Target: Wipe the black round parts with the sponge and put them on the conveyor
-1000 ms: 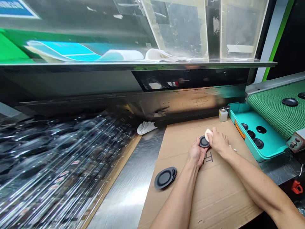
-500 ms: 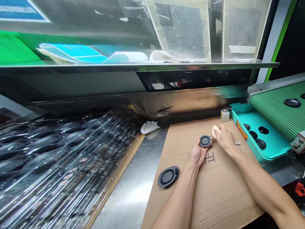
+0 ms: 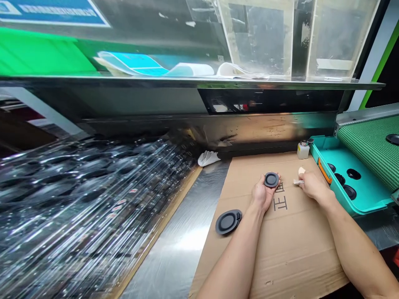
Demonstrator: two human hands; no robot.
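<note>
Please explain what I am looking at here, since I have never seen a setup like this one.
This is a single view from a camera worn on a person's head, looking forward and down, so you see what they see. Their left hand holds a small round black disc at the fingers. Their right hand pinches a small white pad. Both hands are over a cardboard sheet lying on a steel bench, and a stack of black discs sits on the cardboard. To the right are a small bottle, a teal tray holding more discs, and a green conveyor belt.
</note>
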